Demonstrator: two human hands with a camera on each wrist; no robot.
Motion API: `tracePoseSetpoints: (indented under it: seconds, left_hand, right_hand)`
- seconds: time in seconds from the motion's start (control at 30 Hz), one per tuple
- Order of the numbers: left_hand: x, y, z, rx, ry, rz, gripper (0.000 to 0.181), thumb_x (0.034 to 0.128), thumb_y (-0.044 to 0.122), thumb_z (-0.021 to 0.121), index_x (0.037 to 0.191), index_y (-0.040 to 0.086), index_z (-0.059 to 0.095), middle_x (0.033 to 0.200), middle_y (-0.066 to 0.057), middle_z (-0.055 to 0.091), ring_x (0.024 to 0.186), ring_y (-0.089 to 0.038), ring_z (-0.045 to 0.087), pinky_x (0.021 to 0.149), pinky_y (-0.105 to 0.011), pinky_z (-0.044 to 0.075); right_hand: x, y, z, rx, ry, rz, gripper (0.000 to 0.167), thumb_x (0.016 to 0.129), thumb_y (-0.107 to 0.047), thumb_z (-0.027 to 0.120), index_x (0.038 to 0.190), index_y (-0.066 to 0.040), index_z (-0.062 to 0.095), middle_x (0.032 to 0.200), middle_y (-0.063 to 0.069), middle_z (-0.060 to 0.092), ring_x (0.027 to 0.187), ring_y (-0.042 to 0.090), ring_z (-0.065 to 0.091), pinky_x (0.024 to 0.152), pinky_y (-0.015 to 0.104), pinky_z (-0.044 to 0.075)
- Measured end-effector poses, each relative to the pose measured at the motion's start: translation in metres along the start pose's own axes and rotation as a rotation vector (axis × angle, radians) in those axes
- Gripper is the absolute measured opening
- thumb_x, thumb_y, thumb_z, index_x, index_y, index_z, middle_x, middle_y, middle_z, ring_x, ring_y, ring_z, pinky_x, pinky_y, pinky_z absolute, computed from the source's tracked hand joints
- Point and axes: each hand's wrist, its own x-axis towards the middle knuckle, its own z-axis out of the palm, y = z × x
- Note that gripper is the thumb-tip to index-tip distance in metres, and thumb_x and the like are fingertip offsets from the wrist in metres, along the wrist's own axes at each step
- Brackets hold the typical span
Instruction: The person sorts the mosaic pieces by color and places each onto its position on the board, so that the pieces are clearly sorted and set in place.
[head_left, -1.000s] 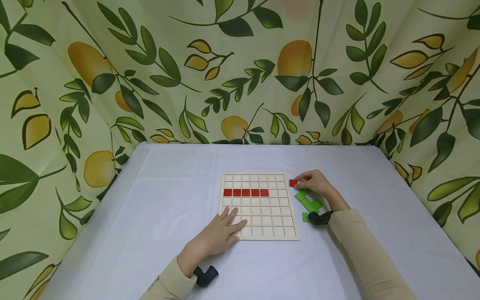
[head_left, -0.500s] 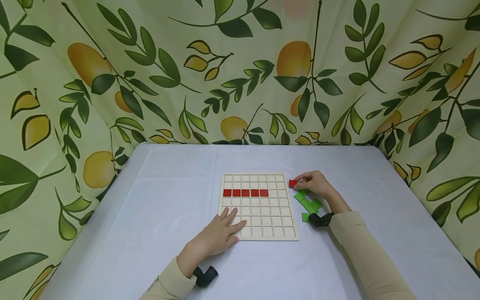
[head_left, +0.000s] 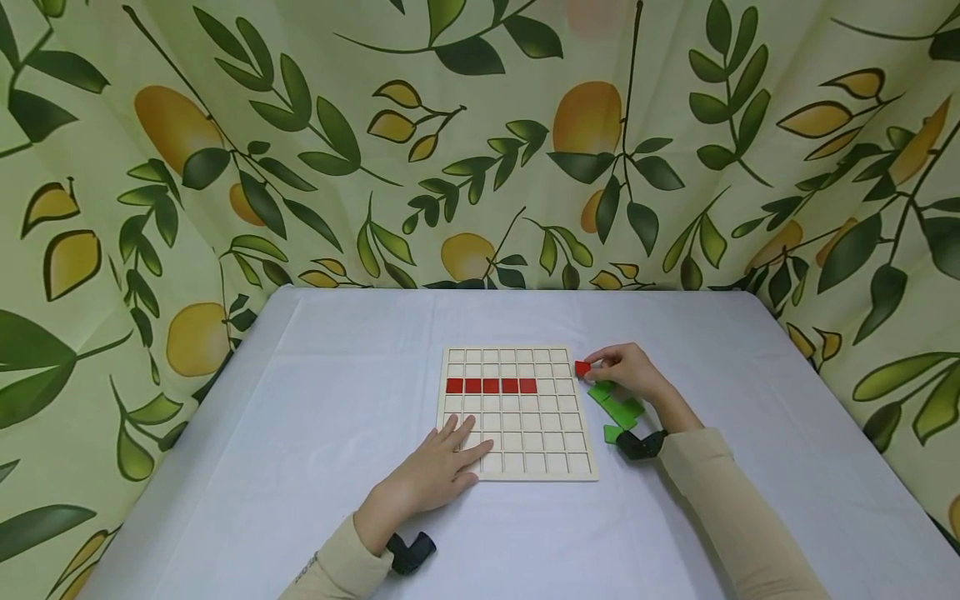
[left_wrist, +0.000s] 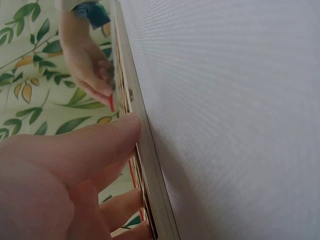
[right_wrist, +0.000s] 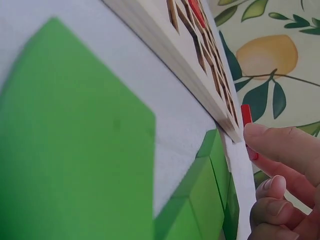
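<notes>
A pale wooden grid board (head_left: 534,422) lies on the table, with several red tiles (head_left: 491,386) side by side in its third row from the back. My left hand (head_left: 431,471) rests on the board's near left corner, fingers spread; in the left wrist view its thumb (left_wrist: 100,142) lies against the board's edge. Just beyond the board's right edge, my right hand (head_left: 632,368) pinches a red tile (head_left: 582,368) between thumb and finger. That tile (right_wrist: 246,114) is held off the table in the right wrist view, the other fingers curled below.
Several green tiles (head_left: 618,410) lie loosely beside the board's right edge, under and in front of the right hand; one (right_wrist: 80,135) looms close in the right wrist view. White cloth (head_left: 337,358) covers the table. A curtain with fruit and leaves (head_left: 465,167) hangs behind.
My right hand has shifted slightly left and toward the near side with the red tile, which now looks tilted. The left hand and the board have not moved.
</notes>
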Motion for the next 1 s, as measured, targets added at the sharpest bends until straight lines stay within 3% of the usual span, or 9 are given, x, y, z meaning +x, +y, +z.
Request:
tracePoseSetpoints:
  seconds: [1.0]
  left_hand:
    - [0.000,-0.002,0.002,-0.004,0.003,0.015,0.044,0.0998,0.028,0.049,0.143,0.022,0.048,0.159,-0.016,0.028,0.150,-0.041,0.020,0.118,-0.058,0.026]
  right_hand:
    - [-0.010,-0.016,0.017,0.041,0.004,-0.064,0.032,0.082,-0.013,0.074,0.108,0.006,0.069,0.068,-0.002,0.046,0.066,0.012,0.040,0.055,0.021,0.033]
